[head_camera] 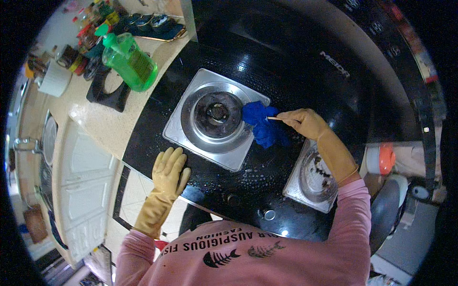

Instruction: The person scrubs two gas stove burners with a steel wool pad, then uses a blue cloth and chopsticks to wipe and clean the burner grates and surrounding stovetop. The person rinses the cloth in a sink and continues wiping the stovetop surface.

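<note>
My left hand [170,168], in a yellow rubber glove, rests palm down on the front edge of the black gas cooktop [211,186], with nothing in it. In my right hand [304,123], gloved the same way, is a thin light-brown stick [274,118]. Its far tip meets a crumpled blue cloth [264,121]; whether it presses into the cloth cannot be told. The cloth lies over the right edge of a square steel burner tray [229,159]. A dark round burner [217,112] sits in the middle of that tray. Water drops dot the black surface around it.
A second steel burner tray [309,182] lies under my right forearm. Green dish soap [130,64] in a pump bottle and a black pan support [107,91] stand on the left counter [89,111]. A control knob [268,214] sits at the front; a dark range hood [286,43] rises behind.
</note>
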`<state>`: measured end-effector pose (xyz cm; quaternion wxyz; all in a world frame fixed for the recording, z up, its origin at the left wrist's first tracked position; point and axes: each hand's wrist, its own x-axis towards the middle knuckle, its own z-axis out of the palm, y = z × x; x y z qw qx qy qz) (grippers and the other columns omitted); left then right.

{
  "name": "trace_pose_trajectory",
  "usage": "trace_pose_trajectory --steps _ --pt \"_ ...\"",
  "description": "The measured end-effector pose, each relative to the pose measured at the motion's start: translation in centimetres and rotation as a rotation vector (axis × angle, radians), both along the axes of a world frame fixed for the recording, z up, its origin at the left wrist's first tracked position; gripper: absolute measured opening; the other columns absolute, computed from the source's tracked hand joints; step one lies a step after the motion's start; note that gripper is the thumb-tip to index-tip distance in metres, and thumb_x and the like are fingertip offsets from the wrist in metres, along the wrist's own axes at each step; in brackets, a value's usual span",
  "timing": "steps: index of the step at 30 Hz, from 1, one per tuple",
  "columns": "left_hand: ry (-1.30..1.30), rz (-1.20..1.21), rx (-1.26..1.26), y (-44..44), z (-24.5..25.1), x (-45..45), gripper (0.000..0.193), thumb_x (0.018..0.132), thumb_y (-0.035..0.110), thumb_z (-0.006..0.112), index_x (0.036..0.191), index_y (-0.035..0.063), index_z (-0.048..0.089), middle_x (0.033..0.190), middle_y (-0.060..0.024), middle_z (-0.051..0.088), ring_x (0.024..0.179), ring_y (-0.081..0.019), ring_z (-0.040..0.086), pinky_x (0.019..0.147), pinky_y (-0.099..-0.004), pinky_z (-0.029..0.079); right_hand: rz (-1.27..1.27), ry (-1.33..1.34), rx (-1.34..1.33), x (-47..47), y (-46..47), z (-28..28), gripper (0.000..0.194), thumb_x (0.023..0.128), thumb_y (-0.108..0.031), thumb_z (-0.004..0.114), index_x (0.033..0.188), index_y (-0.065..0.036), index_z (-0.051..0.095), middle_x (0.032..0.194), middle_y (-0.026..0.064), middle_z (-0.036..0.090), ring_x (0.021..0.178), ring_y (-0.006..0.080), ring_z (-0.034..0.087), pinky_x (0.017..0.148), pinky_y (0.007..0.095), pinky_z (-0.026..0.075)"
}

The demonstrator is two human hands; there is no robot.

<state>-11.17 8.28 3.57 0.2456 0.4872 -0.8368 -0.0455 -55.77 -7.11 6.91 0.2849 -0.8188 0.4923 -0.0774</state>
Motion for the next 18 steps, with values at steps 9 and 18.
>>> trace_pose_trajectory --steps 9,18 --pt "0.048 -0.016 0.011 -0.2 0.3 0.0 0.042 0.080 0.010 0.073 0.118 -0.0028 0.064 0.128 -0.0210 0.062 0.118 -0.0410 0.059 0.098 -0.0511 0.047 0.051 -0.089 0.118 -0.9 -2.0 0.2 0.024 0.095 -0.013 0.071 0.118 -0.012 0.077 0.124 0.0101 0.074 0.113 0.0262 0.072 0.100 0.0378 0.057" --pt "0.039 -0.011 0.002 -0.2 0.1 0.3 0.041 0.080 0.009 0.073 0.119 -0.0031 0.064 0.129 -0.0209 0.062 0.121 -0.0413 0.058 0.100 -0.0510 0.047 -0.121 -0.235 0.481 -2.2 -6.6 -1.2 0.022 0.096 -0.007 0.070 0.116 -0.009 0.079 0.096 0.0027 0.077 0.071 0.0093 0.061 0.063 0.0268 0.051"
